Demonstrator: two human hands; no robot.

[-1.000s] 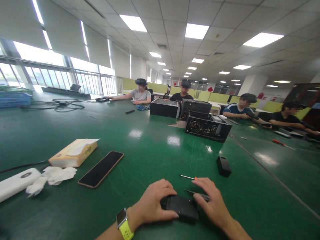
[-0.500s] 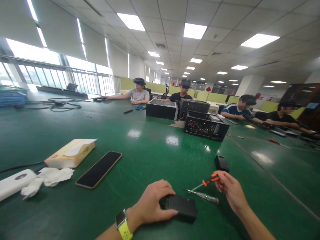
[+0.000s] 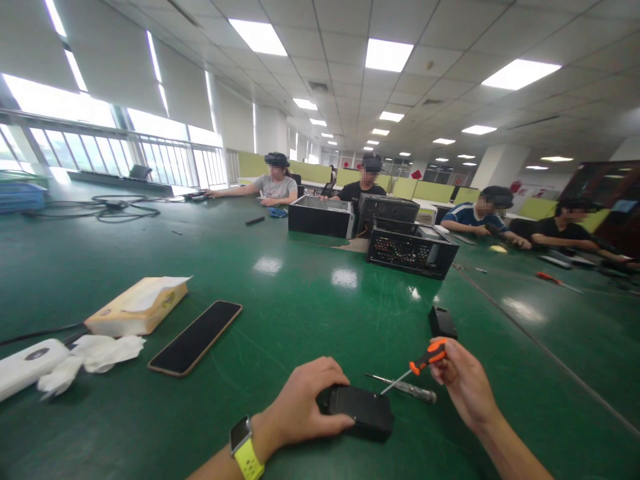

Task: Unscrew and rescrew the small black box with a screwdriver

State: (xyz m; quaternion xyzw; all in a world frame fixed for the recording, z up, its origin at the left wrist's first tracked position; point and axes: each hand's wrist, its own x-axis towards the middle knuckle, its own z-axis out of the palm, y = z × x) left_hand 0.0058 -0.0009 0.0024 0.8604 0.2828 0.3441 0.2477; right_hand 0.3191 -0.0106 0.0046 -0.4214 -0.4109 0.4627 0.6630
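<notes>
My left hand [image 3: 305, 403], with a yellow-strapped watch on the wrist, is wrapped round the left end of a flat black box [image 3: 359, 411] that lies on the green table [image 3: 300, 313]. My right hand [image 3: 463, 381] pinches the orange-and-black handle of a small screwdriver [image 3: 415, 367], whose thin shaft slants down-left with its tip just above the box's top right edge. A second, metal-handled tool [image 3: 404, 388] lies flat on the table behind the box. A small black block [image 3: 442, 323] stands a little beyond my right hand.
A phone [image 3: 195, 337] lies face up at left, beside a tissue box [image 3: 137, 307], crumpled tissues [image 3: 93, 357] and a white power bank [image 3: 27, 367]. Open computer cases [image 3: 411, 250] stand mid-table. Several people sit along the far side.
My right hand left the box, picked up the orange screwdriver from the table and brought its tip down toward the box. My left hand stayed on the box.
</notes>
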